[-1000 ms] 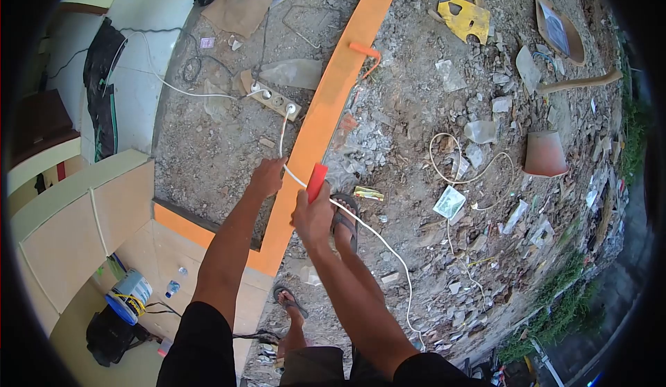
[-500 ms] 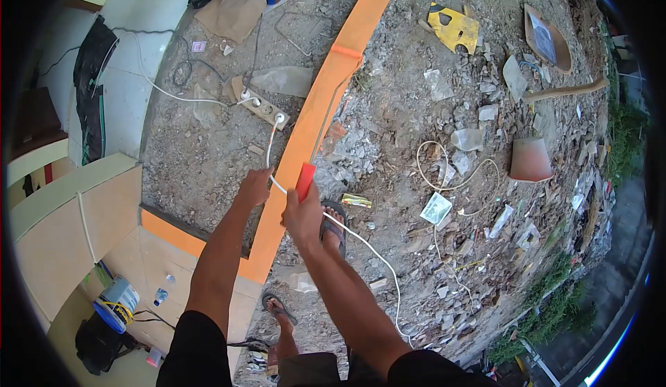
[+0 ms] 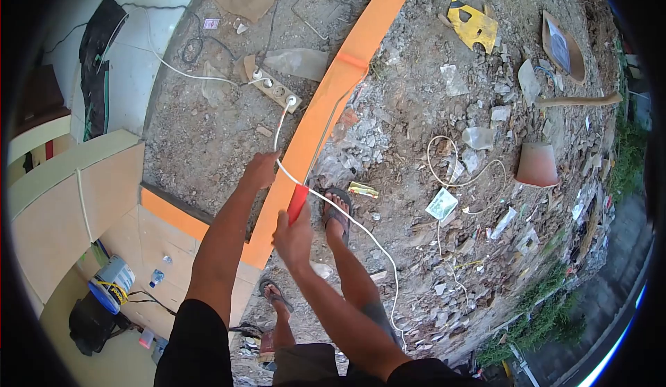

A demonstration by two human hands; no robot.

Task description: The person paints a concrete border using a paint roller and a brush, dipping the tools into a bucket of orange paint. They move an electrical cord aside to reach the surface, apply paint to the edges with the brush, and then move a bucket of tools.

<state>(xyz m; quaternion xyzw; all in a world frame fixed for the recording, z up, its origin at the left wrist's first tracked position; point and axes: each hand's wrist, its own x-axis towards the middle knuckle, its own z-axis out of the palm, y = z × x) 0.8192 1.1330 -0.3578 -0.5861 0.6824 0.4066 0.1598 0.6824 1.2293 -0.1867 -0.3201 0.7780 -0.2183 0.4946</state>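
Note:
My right hand (image 3: 293, 238) is closed around the red handle of a paint roller (image 3: 300, 203). Its long bent wire frame reaches forward to the orange roller sleeve (image 3: 354, 60), which rests on top of a low orange-painted wall (image 3: 316, 127). My left hand (image 3: 261, 170) is on the left side of that wall, fingers pinched on a white cable (image 3: 279, 135). From there the cable crosses the wall close to the handle's front end and trails over the ground at right. Its other end is plugged into a power strip (image 3: 274, 90) lying on the dirt.
Rubble covers the ground right of the wall, with a bucket (image 3: 537, 165), a yellow piece (image 3: 473, 26) and a wooden-handled tool (image 3: 579, 100). My sandalled feet stand near the wall. At lower left are a paint pail (image 3: 114, 284) and a black bag (image 3: 94, 324).
My right hand has drawn the paint roller back toward me along the wall top. The left hand stays at the white cable, and the view has shifted slightly.

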